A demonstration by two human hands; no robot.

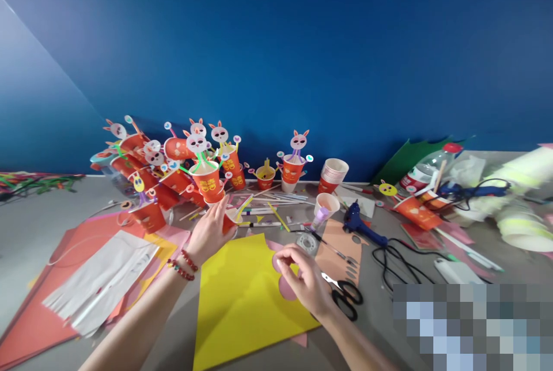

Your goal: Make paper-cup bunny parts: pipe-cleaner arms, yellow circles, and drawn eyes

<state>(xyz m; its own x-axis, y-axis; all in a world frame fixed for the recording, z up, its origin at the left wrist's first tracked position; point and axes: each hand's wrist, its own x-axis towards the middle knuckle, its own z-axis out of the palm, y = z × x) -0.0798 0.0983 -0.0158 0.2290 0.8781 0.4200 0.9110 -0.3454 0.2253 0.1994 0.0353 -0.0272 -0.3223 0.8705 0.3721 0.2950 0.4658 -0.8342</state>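
"Seeing the left hand (209,229)?"
"Yes, I have it closed around a red cup (228,224), just beyond the yellow paper (235,296)."
"Right hand (305,280)?"
"Over the paper's right edge, curled; I can't tell its grip."

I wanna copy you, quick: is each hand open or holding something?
Left hand: at a red cup, grip can't be told.
Right hand: fingers curled, can't tell if holding anything.

Behind the left grip (210,230), the wrist (196,251) wears round, dark red beads (182,272) in two strands, set close together, with small paler accents among them. The right grip (305,279) is bare, as are both slender forearms (138,325), tapering toward the wrists.
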